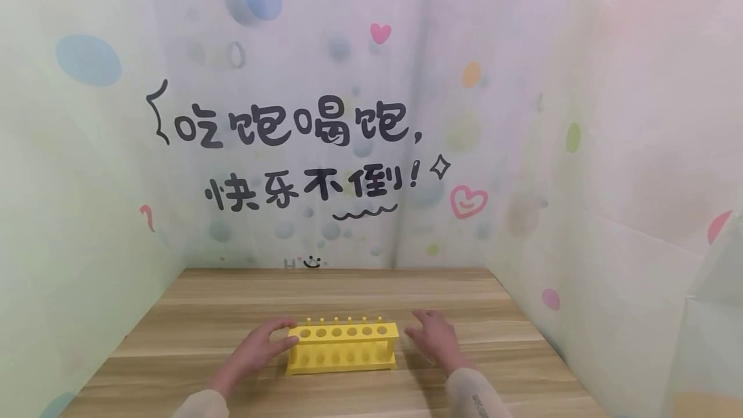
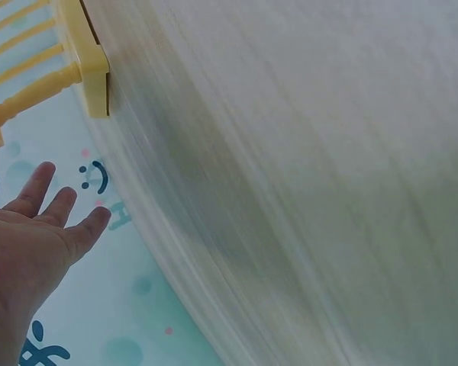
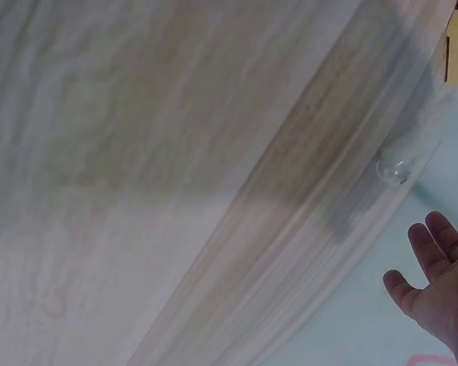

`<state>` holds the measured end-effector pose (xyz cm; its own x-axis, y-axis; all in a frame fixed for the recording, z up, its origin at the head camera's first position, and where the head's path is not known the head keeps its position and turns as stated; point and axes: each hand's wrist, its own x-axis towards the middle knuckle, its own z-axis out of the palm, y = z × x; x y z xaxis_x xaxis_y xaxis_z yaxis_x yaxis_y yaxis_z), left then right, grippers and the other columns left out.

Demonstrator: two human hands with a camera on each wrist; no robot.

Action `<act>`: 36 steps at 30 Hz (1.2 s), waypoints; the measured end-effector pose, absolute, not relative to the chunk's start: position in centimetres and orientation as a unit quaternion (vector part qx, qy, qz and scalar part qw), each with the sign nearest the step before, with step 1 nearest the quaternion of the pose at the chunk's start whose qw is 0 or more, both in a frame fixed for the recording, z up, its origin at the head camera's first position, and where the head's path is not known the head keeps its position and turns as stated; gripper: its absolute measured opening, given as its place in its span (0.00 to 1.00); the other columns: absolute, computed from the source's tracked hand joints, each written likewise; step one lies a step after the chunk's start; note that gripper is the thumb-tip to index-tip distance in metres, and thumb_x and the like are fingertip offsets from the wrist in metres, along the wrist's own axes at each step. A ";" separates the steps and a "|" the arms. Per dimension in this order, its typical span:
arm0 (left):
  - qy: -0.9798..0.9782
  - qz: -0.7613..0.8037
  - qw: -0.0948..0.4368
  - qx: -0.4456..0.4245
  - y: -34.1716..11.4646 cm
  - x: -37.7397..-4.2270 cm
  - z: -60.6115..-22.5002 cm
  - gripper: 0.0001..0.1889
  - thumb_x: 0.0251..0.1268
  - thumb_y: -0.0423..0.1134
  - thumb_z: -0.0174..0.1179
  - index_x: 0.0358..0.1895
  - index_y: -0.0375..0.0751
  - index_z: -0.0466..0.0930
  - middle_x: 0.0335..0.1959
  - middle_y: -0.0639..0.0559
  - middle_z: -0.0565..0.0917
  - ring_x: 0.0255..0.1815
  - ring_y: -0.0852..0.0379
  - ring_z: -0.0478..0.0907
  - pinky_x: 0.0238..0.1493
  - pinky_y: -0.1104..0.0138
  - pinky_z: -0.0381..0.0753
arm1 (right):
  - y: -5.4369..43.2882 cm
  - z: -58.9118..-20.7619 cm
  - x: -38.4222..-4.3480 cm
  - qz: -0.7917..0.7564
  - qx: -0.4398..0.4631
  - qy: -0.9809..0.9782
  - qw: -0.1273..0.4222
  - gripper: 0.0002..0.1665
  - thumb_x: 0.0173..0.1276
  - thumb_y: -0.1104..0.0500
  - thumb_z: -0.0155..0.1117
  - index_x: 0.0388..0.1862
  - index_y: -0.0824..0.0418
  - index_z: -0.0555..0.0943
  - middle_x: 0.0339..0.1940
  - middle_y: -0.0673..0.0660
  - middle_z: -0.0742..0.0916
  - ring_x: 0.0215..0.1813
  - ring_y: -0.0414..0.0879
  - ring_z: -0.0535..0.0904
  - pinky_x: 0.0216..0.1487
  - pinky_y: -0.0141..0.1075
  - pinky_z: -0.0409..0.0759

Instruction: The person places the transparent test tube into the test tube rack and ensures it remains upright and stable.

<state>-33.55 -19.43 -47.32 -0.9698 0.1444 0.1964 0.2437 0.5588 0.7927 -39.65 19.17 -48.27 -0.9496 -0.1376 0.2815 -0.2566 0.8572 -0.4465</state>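
Note:
A yellow test tube rack stands upright on the wooden table, with a row of round holes and short pegs along its back. My left hand holds the rack's left end, thumb at the front corner and a finger at the back. In the left wrist view, the other fingers of the left hand are spread below the rack. To the right of the rack and apart from it, my right hand is held over the table, fingers relaxed. Near its fingers, a clear rounded glass object lies on the table.
The wood-grain table meets a printed curtain with dark lettering at the back. Pale patterned sheets close in both sides. A whitish sheet-like thing stands at the lower right.

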 end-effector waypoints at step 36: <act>-0.872 -0.479 0.049 -0.089 -19.1 -33.3 -47.6 0.22 0.67 0.51 0.64 0.59 0.44 0.79 0.64 0.34 0.75 0.67 0.30 0.66 0.63 0.32 0.61 | 15.6 -49.4 -40.4 0.127 0.092 -0.981 0.116 0.09 0.61 0.63 0.66 0.41 0.63 0.86 0.42 0.61 0.87 0.50 0.61 0.80 0.57 0.69 0.69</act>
